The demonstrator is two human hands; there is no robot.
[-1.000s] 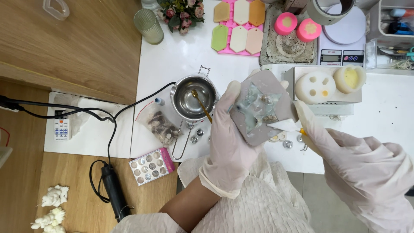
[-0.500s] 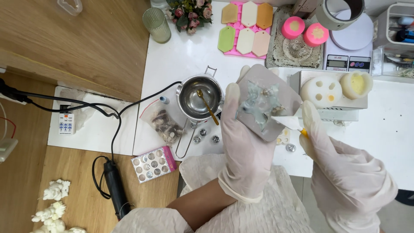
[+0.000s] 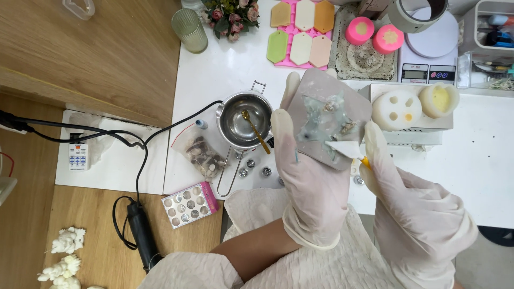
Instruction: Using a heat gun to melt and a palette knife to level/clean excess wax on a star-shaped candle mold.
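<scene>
Above the white table (image 3: 225, 75), the gloved left hand (image 3: 308, 176) grips a thin, stiff-looking grey slab (image 3: 327, 119) by its edges, while the right hand (image 3: 412, 208) pinches a small white scrap (image 3: 342, 149) against its probably slippery, fragile coating.

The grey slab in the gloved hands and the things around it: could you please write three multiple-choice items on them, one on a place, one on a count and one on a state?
1. Where does the gold spoon lie?
A. in the metal pot
B. in the green glass
C. on the scale

2. How many round pink pieces sit by the scale?
A. one
B. two
C. four

3. How is the grey slab held?
A. flat on the table
B. lifted in the left hand
C. pinched by the right hand alone

Answers: 1 A, the spoon leans inside the pot. 2 B, two pink rounds lie side by side. 3 B, the left grip wraps its edge, while the right hand wipes it with a white scrap.
</scene>
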